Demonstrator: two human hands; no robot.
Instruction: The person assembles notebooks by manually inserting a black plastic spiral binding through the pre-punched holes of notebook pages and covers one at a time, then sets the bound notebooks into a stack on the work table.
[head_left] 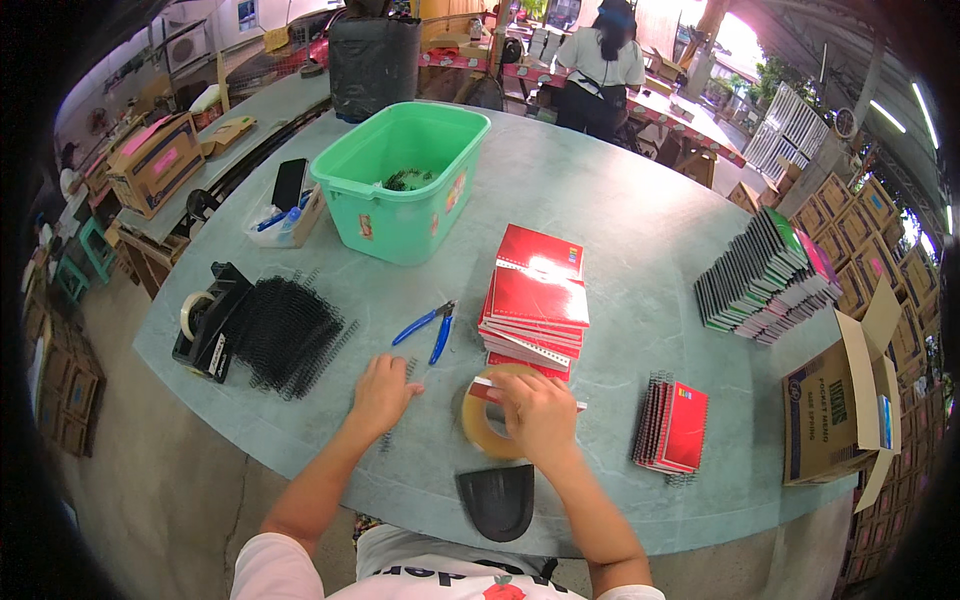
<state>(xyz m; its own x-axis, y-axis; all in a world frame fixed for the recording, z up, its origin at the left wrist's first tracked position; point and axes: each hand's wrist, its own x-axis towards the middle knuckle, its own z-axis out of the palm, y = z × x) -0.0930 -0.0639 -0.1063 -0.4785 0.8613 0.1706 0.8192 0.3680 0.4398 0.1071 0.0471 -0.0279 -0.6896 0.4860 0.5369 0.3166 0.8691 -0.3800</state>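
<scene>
My left hand (383, 396) is low over the table, fingers curled at a thin black wire binding coil (386, 440) that runs beneath it. My right hand (535, 402) pinches a small red-covered notepad (481, 391), seen nearly edge-on above a wide roll of tan tape (479, 428). A stack of red notepads with punched edges (535, 290) stands just beyond that hand. Blue-handled cutting pliers (426, 328) lie beyond my left hand. Nearest my body is a black rounded pad (497, 503). A heap of black coils (285, 335) spreads at the left.
A black tape dispenser (208, 335) borders the coil heap. Behind stand a green tub (395, 215) and a small tray (290, 230) with a phone. On the right are coil-bound red notepads (683, 428), stacked notebooks (760, 275) and an open carton (825, 415). A person (603, 65) stands farther off.
</scene>
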